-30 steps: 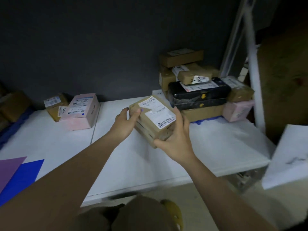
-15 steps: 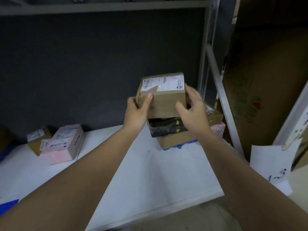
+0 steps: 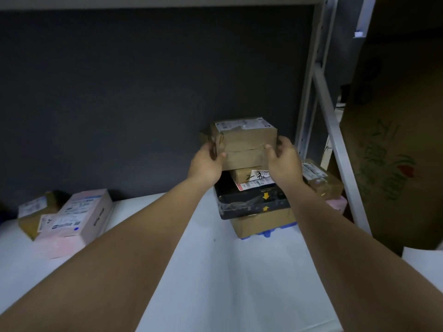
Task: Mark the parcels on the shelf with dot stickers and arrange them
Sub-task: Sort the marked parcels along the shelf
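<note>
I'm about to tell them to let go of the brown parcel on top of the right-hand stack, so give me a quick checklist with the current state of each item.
1. Both hands on the brown parcel: ok; left hand and right hand grip its two sides.
2. Parcel level: ok, roughly upright, label on top.
3. Parcel resting fully on the small labelled box: cannot tell; the contact is hidden.
4. Base of the stack steady: cannot tell; the black parcel overhangs the brown box below.
5. Dot sticker on the held parcel: cannot tell; none visible.
6. Shelf space in front: ok.
</note>
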